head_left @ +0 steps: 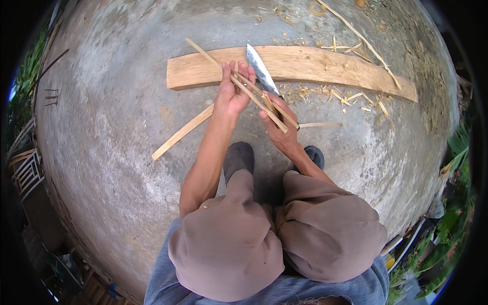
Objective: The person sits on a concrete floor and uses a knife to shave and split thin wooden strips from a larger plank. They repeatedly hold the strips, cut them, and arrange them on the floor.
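Observation:
My left hand (235, 94) is turned palm up, its thumb closed over a long thin wooden strip (203, 53) that slants down to the right. A second strip (256, 100) crosses the same fingers and reaches my right hand (282, 131). My right hand is closed around the lower ends of the strips and the dark handle of a knife. The knife's broad steel blade (261, 68) points up and away, in front of a thick wooden plank (315, 61). Part of the handle is hidden by the fingers.
The plank lies across the concrete floor (117, 117). Shavings (345, 96) are scattered near its right half. A flat strip (180, 133) lies left of my forearm, and another long strip (358, 35) rests over the plank's right end. My shoes (239, 155) are below my hands.

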Motion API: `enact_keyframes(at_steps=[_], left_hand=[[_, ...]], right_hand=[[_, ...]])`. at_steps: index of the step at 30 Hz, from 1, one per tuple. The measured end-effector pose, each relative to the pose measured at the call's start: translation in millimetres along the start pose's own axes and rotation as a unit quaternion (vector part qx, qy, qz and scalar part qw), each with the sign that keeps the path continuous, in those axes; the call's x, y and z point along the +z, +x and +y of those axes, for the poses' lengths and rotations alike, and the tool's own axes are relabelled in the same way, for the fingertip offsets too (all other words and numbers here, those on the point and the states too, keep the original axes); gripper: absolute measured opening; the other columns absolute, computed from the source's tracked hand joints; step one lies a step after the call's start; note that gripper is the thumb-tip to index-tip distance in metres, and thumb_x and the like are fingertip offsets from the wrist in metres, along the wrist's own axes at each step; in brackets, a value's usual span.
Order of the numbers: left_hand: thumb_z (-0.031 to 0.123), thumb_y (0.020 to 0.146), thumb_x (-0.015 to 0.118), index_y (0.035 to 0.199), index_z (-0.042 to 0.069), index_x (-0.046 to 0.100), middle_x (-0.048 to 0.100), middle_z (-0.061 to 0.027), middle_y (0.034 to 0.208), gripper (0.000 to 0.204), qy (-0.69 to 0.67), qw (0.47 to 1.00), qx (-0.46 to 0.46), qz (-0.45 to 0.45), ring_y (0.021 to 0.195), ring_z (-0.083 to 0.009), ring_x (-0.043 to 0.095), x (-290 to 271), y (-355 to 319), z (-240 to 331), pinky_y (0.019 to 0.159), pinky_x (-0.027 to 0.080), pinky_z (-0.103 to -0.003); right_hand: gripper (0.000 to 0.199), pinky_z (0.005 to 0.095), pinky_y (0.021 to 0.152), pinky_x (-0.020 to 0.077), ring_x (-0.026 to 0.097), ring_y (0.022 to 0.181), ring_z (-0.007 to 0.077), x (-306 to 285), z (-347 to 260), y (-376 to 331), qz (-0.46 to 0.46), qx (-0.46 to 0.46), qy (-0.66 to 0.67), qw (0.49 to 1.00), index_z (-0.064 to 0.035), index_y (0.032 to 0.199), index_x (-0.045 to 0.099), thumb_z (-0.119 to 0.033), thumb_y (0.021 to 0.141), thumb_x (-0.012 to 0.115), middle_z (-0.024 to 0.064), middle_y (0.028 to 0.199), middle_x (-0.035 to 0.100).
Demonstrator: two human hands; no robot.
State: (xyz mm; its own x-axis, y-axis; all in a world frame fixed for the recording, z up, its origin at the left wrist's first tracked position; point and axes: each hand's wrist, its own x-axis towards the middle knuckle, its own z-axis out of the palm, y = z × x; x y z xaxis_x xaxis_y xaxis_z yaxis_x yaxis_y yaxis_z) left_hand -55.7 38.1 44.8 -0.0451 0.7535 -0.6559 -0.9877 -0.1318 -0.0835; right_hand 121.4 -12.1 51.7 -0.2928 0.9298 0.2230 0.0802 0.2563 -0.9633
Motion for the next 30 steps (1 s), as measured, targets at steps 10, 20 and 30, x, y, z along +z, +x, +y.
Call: enact_keyframes(at_steps=[10,20,30], left_hand=[[0.025,0.111,0.046,0.146,0.003,0.035,0.048,-0.0244,0.148,0.043,0.168,0.979,0.113,-0.015,0.135,-0.0371,0.054,-11,-15,-12,0.112,0.052,-0.049],[0.022,0.112,0.042,0.135,-0.002,0.04,0.061,-0.0189,0.115,0.033,0.219,0.959,0.177,0.042,0.094,-0.0249,0.063,-19,-9,-7,0.084,0.059,-0.04],[0.051,0.112,0.032,0.102,0.007,0.053,0.049,-0.0037,0.076,0.05,0.122,0.985,0.124,-0.005,0.065,-0.0162,0.046,-25,-1,-5,0.061,0.044,-0.031]], right_hand=[[0.044,0.0363,0.092,0.0548,0.07,0.107,0.0273,-2,4,-14,-0.03,-0.004,-0.017,0.999,-0.0018,0.13,0.062,-0.009,0.09,0.078,0.018,0.12,0.069],[0.044,0.0371,0.098,0.0531,0.068,0.115,0.0309,-1,9,-17,-0.061,-0.04,-0.024,0.997,-0.0006,0.136,0.062,-0.006,0.093,0.073,0.0195,0.128,0.068],[0.046,0.0254,0.072,0.0524,0.062,0.082,0.0104,-1,16,-23,-0.078,0.094,0.048,0.991,-0.001,0.141,0.058,-0.023,0.102,0.068,0.0108,0.125,0.07]])
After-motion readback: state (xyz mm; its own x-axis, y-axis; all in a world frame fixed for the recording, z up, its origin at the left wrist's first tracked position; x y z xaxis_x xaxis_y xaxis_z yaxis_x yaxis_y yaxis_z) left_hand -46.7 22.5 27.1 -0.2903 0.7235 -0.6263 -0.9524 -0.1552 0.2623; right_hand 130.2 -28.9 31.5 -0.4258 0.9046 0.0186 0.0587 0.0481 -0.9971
